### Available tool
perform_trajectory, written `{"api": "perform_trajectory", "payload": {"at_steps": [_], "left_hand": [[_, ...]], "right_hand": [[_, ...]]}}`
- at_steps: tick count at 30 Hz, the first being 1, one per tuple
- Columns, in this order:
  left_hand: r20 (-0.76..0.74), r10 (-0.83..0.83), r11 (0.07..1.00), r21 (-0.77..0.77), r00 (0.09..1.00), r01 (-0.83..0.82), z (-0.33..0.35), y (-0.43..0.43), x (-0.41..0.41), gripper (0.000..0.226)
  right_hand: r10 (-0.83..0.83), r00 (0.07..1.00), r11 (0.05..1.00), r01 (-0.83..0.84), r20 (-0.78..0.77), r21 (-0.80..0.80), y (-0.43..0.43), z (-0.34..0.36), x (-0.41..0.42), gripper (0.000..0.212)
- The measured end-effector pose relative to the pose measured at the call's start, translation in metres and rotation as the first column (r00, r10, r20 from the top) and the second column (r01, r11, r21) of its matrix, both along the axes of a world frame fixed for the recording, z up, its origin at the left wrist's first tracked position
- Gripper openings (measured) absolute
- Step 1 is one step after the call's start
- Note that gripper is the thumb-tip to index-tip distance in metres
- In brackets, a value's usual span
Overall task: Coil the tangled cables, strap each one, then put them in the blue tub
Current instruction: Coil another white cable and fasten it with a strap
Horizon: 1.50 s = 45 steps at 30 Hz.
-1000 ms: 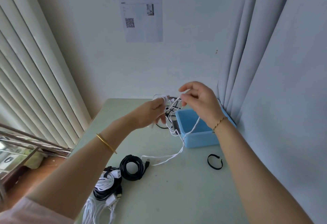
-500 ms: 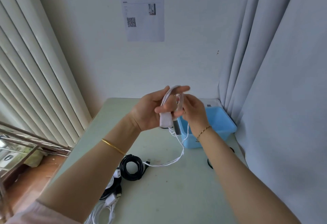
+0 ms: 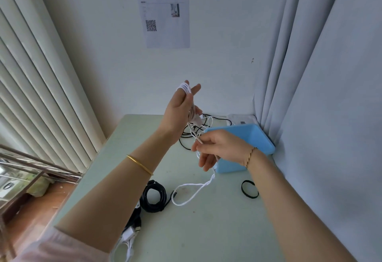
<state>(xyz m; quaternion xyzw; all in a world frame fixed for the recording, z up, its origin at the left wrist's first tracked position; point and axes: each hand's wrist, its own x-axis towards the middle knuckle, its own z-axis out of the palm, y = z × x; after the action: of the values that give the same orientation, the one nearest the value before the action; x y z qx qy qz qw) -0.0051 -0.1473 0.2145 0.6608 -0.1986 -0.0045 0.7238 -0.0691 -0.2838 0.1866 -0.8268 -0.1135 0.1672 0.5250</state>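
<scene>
Left hand (image 3: 180, 108) holds thin white cable (image 3: 184, 87) loops, thumb pinning; right hand (image 3: 219, 148) pinches its strand (blue plastic tub (image 3: 255, 137) behind, at green table (image 3: 217, 232) corner).

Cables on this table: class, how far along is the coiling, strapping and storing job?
Done: one black coil lies wound on the table. In hand: the left hand wears loops of white cable; the right hand pinches its slack. Left: strapping it with the black strap, the tangle by the blue tub, and tubbing everything.
</scene>
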Motion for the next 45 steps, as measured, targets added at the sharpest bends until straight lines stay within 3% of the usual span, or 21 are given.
{"api": "perform_trajectory", "payload": {"at_steps": [4,6,9,12,14,17,24,27,29,31,34,36,38,41,43,45], "left_hand": [[0.266,0.032,0.971,0.219,0.964,-0.093,0.008,0.001,0.004,0.020],[0.310,-0.030,0.929,0.360,0.950,-0.088,0.003,0.003,0.005,0.014],[0.236,-0.146,0.833,0.553,0.961,-0.009,-0.007,0.004,0.006,0.020],[0.031,-0.202,0.762,0.632,0.979,0.137,-0.007,0.006,-0.002,0.027],[-0.128,-0.290,0.774,0.551,0.949,0.311,-0.003,0.007,-0.008,0.031],[-0.295,-0.438,0.798,0.307,0.849,0.518,0.005,0.011,-0.012,0.036],[-0.374,-0.623,0.699,0.126,0.687,0.703,0.008,0.021,-0.012,0.058],[-0.356,-0.719,0.662,-0.091,0.597,0.744,0.010,0.024,-0.008,0.059],[-0.342,-0.718,0.691,-0.244,0.607,0.680,0.013,0.026,-0.004,0.053],[-0.335,-0.654,0.756,-0.310,0.678,0.577,0.016,0.025,-0.001,0.048],[-0.330,-0.546,0.829,-0.348,0.770,0.439,0.019,0.019,0.002,0.043],[-0.331,-0.507,0.842,-0.389,0.796,0.374,0.021,0.017,0.003,0.044],[-0.317,-0.457,0.859,-0.401,0.831,0.319,0.025,0.017,0.003,0.043],[-0.253,-0.393,0.853,-0.459,0.884,0.247,0.041,0.020,0.005,0.041],[-0.213,-0.351,0.852,-0.476,0.912,0.217,0.055,0.024,0.009,0.040],[-0.183,-0.291,0.887,-0.420,0.939,0.193,0.064,0.028,0.012,0.039]], "right_hand": [[-0.015,0.999,1.000,0.016,0.033,-0.013,-0.015,0.007,-0.005,0.014],[-0.076,0.992,0.997,0.076,0.096,0.009,-0.018,0.011,-0.006,0.012],[-0.264,0.917,0.964,0.258,0.300,0.060,-0.020,0.016,0.001,0.008],[-0.398,0.803,0.915,0.379,0.443,0.137,-0.024,0.020,0.012,0.017],[-0.437,0.742,0.893,0.426,0.509,0.145,-0.026,0.018,0.019,0.019],[-0.461,0.690,0.876,0.453,0.558,0.162,-0.027,0.014,0.028,0.010],[-0.496,0.592,0.835,0.526,0.636,0.161,-0.029,-0.001,0.042,0.012],[-0.523,0.523,0.763,0.639,0.673,0.097,-0.028,-0.016,0.046,0.019],[-0.611,0.469,0.698,0.700,0.638,0.153,-0.027,-0.022,0.043,0.013],[-0.605,0.546,0.749,0.638,0.580,0.180,-0.022,-0.029,0.039,0.011],[-0.497,0.700,0.834,0.549,0.513,0.060,-0.010,-0.047,0.035,0.022],[-0.462,0.765,0.844,0.534,0.449,-0.042,-0.006,-0.061,0.033,0.025],[-0.394,0.842,0.834,0.496,0.369,-0.241,-0.009,-0.083,0.033,0.021],[-0.227,0.971,0.762,0.221,0.068,-0.608,-0.015,-0.126,0.022,0.021],[-0.148,0.974,0.676,-0.029,-0.174,-0.737,-0.016,-0.156,0.005,0.026],[-0.157,0.934,0.639,-0.151,-0.320,-0.754,-0.016,-0.175,-0.008,0.016]]}}
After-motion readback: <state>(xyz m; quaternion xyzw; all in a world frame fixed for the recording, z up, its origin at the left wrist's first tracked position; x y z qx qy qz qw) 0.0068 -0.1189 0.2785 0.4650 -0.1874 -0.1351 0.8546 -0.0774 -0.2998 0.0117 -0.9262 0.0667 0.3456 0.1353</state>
